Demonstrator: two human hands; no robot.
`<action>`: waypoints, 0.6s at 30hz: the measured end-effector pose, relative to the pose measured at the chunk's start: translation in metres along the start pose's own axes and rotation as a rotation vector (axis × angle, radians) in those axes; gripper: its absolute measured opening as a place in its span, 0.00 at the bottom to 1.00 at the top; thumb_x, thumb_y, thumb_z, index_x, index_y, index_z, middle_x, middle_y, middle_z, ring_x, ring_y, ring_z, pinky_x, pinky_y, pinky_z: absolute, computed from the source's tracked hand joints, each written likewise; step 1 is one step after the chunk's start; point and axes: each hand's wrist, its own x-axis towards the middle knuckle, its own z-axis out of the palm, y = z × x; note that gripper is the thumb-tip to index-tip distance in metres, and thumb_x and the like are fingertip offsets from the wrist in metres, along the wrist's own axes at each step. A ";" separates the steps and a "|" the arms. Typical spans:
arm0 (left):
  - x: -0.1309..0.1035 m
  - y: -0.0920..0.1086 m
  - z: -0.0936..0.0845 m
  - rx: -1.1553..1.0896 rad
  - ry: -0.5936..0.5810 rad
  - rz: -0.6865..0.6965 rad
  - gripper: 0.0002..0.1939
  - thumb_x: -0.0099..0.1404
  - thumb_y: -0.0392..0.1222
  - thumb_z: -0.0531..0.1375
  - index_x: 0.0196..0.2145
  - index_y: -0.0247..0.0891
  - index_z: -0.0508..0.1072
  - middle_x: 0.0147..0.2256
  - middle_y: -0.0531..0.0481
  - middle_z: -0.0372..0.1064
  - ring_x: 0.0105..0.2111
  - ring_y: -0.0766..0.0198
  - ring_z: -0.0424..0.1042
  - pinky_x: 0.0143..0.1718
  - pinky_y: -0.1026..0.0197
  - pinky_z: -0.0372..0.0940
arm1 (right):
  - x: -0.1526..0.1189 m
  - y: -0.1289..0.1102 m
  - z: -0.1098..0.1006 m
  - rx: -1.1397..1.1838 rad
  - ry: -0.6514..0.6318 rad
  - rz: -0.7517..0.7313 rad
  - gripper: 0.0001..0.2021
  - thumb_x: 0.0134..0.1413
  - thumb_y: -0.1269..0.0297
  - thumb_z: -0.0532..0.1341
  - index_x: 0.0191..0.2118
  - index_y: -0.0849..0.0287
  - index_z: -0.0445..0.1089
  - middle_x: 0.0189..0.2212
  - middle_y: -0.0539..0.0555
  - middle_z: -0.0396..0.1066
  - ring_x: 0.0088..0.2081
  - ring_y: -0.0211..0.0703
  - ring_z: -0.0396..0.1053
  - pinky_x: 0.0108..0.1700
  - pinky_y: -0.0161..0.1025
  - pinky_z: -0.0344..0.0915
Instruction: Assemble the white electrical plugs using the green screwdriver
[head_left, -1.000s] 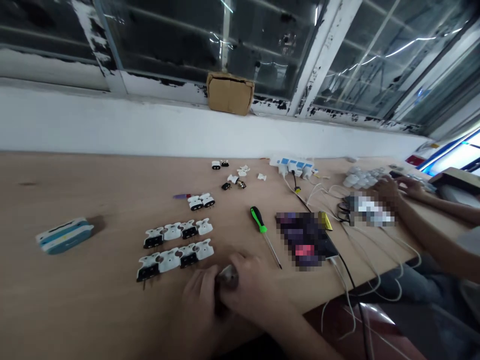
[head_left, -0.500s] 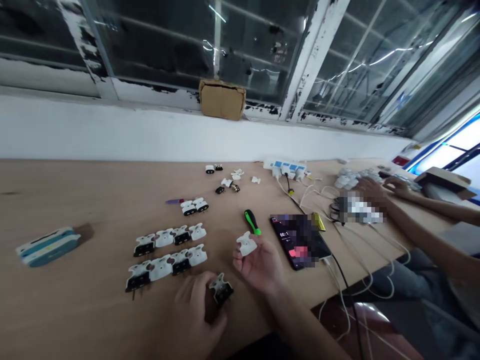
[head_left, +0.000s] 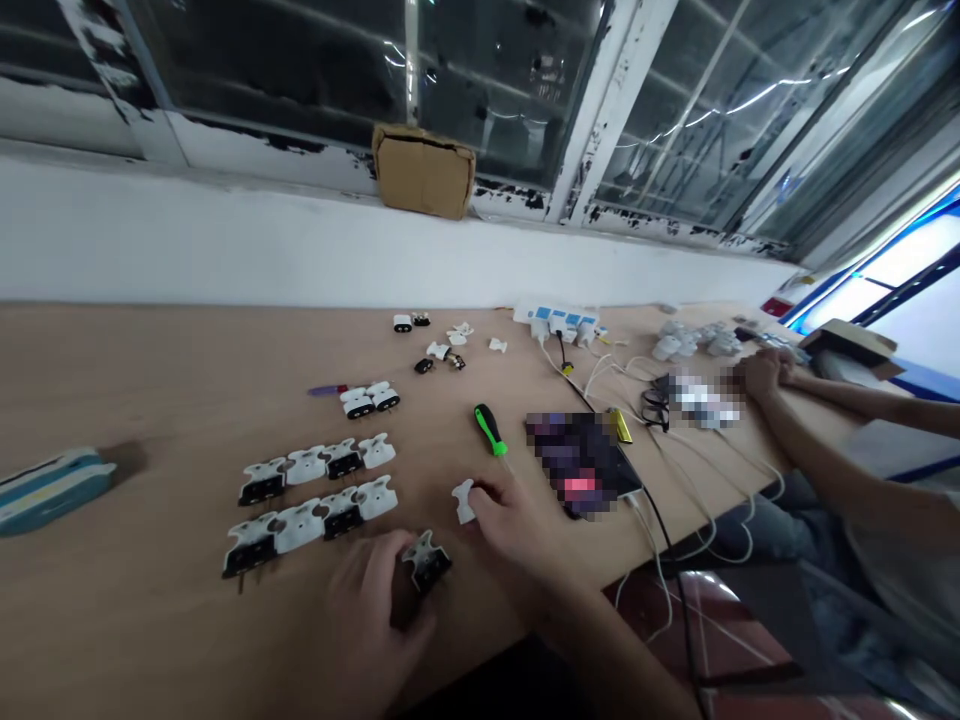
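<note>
My left hand [head_left: 382,610] is curled at the near edge of the wooden table, its fingers round a black and white plug part [head_left: 427,562] with the white side up. To its right, my right hand [head_left: 502,515] pinches a white plastic cover [head_left: 464,501] between thumb and fingers, just above the table. Left of my hands lie two rows of plug parts: a far row [head_left: 306,464] and a near row [head_left: 298,526], each mixing white covers and black bodies. A green and black screwdriver [head_left: 490,430] rests beyond my right hand.
Assembled plugs [head_left: 372,400], small loose parts [head_left: 460,333] and a power strip [head_left: 559,322] lie farther back. A phone [head_left: 581,465] with cables is at right, beside another person's hands [head_left: 761,372]. A teal and white packet [head_left: 56,490] sits far left.
My right hand has turned from palm up to palm down, still with the white cover. My left hand keeps its plug part. The camera view has shifted slightly.
</note>
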 end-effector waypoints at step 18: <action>0.005 0.010 -0.008 -0.010 -0.003 0.068 0.23 0.56 0.33 0.60 0.51 0.44 0.69 0.43 0.48 0.77 0.43 0.50 0.78 0.45 0.49 0.74 | -0.011 -0.001 -0.004 -0.675 0.029 -0.196 0.16 0.61 0.73 0.55 0.51 0.60 0.74 0.44 0.58 0.76 0.47 0.48 0.72 0.51 0.43 0.66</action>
